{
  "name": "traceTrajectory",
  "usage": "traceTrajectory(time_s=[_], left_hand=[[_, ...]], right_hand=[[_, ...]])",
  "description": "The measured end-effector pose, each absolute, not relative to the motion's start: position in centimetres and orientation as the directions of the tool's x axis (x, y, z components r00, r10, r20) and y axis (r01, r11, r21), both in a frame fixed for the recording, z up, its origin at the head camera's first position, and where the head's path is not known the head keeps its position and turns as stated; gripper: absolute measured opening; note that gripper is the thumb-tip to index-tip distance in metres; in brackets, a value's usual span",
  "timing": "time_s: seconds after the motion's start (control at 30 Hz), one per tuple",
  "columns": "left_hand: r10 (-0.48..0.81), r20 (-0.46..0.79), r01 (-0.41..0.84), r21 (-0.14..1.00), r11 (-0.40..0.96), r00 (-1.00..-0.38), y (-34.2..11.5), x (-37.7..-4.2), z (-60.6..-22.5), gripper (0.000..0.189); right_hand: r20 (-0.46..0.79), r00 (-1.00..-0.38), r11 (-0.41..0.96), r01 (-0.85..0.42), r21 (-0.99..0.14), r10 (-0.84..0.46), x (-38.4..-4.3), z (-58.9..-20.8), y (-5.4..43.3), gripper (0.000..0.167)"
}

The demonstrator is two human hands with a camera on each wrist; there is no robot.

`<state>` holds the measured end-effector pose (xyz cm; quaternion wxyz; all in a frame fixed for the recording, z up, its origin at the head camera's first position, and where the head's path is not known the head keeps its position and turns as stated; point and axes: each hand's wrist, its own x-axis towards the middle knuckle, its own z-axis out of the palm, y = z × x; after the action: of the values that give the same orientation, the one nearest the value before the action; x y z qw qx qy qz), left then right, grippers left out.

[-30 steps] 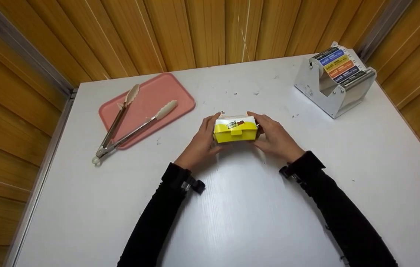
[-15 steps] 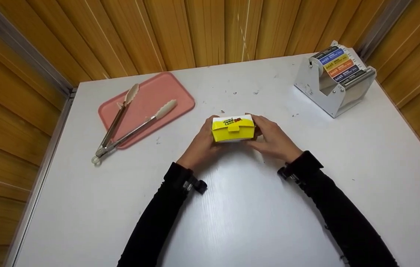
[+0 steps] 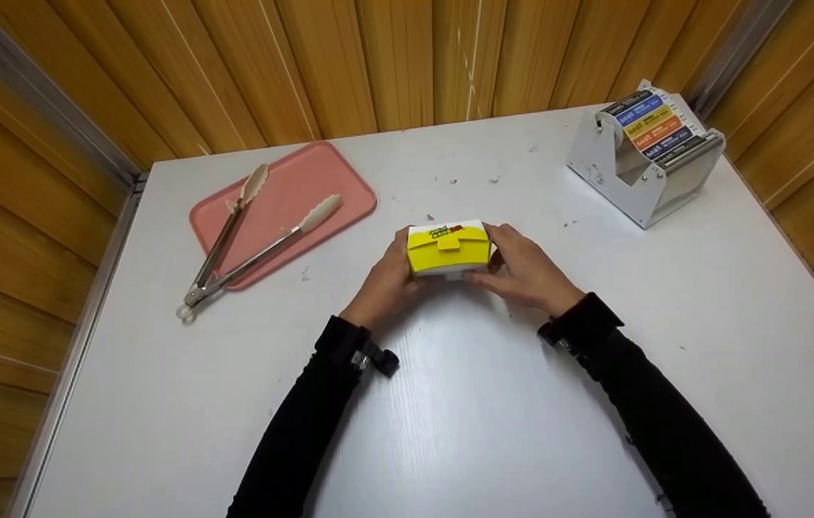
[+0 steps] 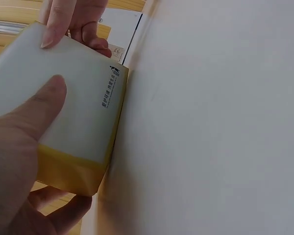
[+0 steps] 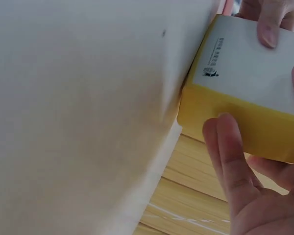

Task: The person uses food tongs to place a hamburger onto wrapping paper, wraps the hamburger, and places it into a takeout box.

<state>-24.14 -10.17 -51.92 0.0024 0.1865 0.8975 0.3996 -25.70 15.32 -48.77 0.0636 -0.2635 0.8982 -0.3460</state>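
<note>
Both hands hold a small yellow-and-white paper food box [image 3: 449, 257] over the middle of the white table. Its lid is closed, with a front tab tucked over, and the box tilts so that its white underside begins to show in the head view. The left hand [image 3: 384, 282] grips the box's left side, its thumb lying on the white bottom [image 4: 83, 88] in the left wrist view. From the other side the right hand [image 3: 531, 272] holds it, thumb at the bottom and fingers against the yellow side wall [image 5: 255, 127].
Metal tongs [image 3: 221, 244] with pale tips lie spread on a pink tray [image 3: 313, 173] at the left, their hinge end past its edge. A metal dispenser [image 3: 659, 133] with a roll of coloured labels stands at the back right. Wood-panelled walls [image 3: 407, 65] border the table [image 3: 464, 417].
The box has moved slightly left and tilted back, so less of its top and more of its underside shows. The right thumb has slid under its lower edge.
</note>
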Motion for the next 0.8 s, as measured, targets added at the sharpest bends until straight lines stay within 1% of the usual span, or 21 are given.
traceTrajectory(time_s=[0.13, 0.23, 0.3, 0.43, 0.5, 0.57, 0.7, 0.8], left_hand=[[0.338, 0.141, 0.329, 0.726, 0.604, -0.931, -10.2, -24.1, -51.8, 0.085], [0.352, 0.148, 0.344, 0.723, 0.599, -0.924, -10.2, -24.1, -51.7, 0.086], [0.362, 0.159, 0.36, 0.715, 0.599, -0.918, -10.2, -24.1, -51.7, 0.084], [0.37, 0.175, 0.377, 0.709, 0.596, -0.913, -10.2, -24.1, -51.8, 0.083], [0.365, 0.171, 0.37, 0.716, 0.592, -0.915, -10.3, -24.1, -51.8, 0.083], [0.364, 0.164, 0.364, 0.72, 0.591, -0.917, -10.3, -24.0, -51.8, 0.083], [0.369, 0.156, 0.358, 0.733, 0.579, -0.916, -10.3, -23.9, -51.8, 0.084], [0.372, 0.159, 0.359, 0.742, 0.566, -0.915, -10.3, -24.0, -51.8, 0.085]], right_hand=[[0.115, -0.854, 0.665, -0.473, -0.578, -0.507, -25.7, -48.5, 15.2, 0.102], [0.186, -0.843, 0.638, -0.51, -0.577, -0.504, -25.6, -48.3, 14.9, 0.101], [0.233, -0.83, 0.595, -0.532, -0.602, -0.507, -25.5, -48.2, 14.5, 0.095], [0.354, -0.786, 0.454, -0.593, -0.665, -0.508, -25.3, -48.3, 13.6, 0.068], [0.422, -0.752, 0.392, -0.636, -0.664, -0.506, -25.4, -48.2, 13.2, 0.054], [0.48, -0.716, 0.36, -0.681, -0.637, -0.507, -25.6, -48.0, 13.0, 0.045], [0.542, -0.677, 0.36, -0.73, -0.581, -0.498, -25.9, -47.7, 13.2, 0.038], [0.547, -0.688, 0.323, -0.716, -0.62, -0.476, -26.1, -47.6, 13.1, 0.034]])
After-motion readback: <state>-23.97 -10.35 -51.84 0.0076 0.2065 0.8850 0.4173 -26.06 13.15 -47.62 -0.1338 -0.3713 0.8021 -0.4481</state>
